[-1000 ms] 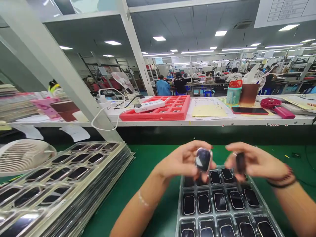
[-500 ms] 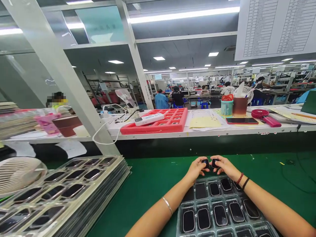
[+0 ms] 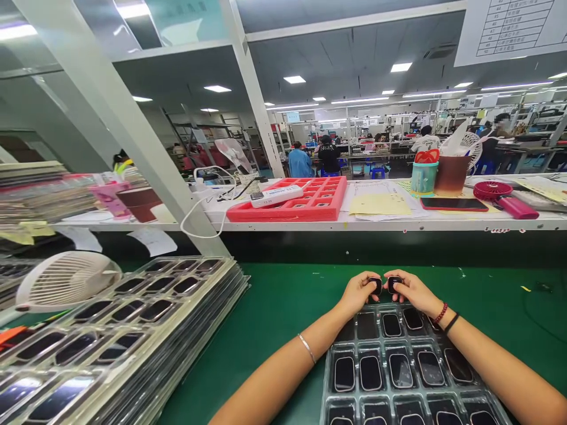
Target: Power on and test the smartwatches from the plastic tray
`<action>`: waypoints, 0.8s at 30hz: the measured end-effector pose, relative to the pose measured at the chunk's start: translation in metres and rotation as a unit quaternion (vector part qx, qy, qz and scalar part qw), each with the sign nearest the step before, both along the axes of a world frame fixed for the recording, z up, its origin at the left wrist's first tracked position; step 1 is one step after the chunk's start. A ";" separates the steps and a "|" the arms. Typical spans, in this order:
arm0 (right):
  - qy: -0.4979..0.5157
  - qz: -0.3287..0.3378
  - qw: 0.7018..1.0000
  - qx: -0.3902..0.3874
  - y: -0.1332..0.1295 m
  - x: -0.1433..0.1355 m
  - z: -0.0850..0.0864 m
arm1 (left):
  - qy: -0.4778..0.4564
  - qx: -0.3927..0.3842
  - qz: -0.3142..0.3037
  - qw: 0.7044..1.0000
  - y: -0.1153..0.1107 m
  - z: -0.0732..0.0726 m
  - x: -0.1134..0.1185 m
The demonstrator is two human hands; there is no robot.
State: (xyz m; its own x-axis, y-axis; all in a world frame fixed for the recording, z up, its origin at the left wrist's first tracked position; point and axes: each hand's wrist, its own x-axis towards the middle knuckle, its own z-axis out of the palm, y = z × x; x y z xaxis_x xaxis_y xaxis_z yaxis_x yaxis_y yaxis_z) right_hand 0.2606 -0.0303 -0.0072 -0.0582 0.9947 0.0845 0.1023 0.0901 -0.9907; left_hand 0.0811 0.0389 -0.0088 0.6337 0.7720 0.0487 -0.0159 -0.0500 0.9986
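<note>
My left hand (image 3: 359,293) is closed around a strapless smartwatch (image 3: 376,284), its thumb lying over the dark face. Close beside it, my right hand (image 3: 410,290) grips a second smartwatch (image 3: 393,281) with the thumb on its screen. The two watches are held upright a small gap apart, above the far edge of a clear plastic tray (image 3: 326,386). Dark-screened watch bodies fill many of the tray's pockets, including one watch (image 3: 429,367) near the middle. My right forearm hides some pockets on that side.
Stacked trays (image 3: 208,321) of watches stand on the left of the green table (image 3: 266,348), beside a white fan (image 3: 71,280). Behind, a shelf (image 3: 372,226) carries a red foam tray (image 3: 330,198), a phone (image 3: 454,204) and a pink handheld fan (image 3: 518,206).
The camera view has tilted down and turned slightly left. Both hands still hold their watches close together, and more of the left watch's face is covered by the thumb.
</note>
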 end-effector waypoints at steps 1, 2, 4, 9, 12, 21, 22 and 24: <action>-0.001 0.001 1.000 0.001 0.000 0.000 0.000 | 0.000 0.000 0.002 1.000 0.000 0.001 0.000; -0.003 0.004 1.000 0.001 0.000 0.000 0.000 | -0.001 0.000 0.004 1.000 -0.001 0.001 -0.001; -0.006 0.007 1.000 0.002 0.000 0.000 0.000 | -0.007 0.000 0.010 1.000 -0.001 0.002 -0.001; -0.006 0.005 1.000 0.005 -0.001 -0.001 -0.001 | -0.043 0.010 0.011 0.999 0.000 0.000 0.000; -0.006 0.009 1.000 0.008 -0.001 -0.001 -0.001 | -0.050 0.016 0.010 0.999 0.000 -0.003 0.001; 0.068 -0.017 0.998 0.003 0.001 0.002 -0.003 | -0.048 -0.034 -0.001 0.998 0.002 -0.001 -0.003; 0.084 -0.019 0.996 -0.004 0.001 0.003 -0.002 | -0.053 -0.046 -0.004 0.998 0.003 -0.001 -0.004; 0.103 -0.018 0.994 -0.013 0.002 0.005 -0.002 | -0.058 -0.060 -0.007 0.996 0.005 -0.001 -0.005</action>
State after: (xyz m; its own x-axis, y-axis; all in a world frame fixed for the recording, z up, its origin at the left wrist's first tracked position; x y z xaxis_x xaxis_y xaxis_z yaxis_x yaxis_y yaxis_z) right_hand 0.2655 -0.0281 -0.0096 -0.0074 0.9978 0.0661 -0.1008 0.0650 -0.9928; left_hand 0.0764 0.0441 -0.0103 0.6402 0.7677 0.0294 -0.1311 0.0714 0.9888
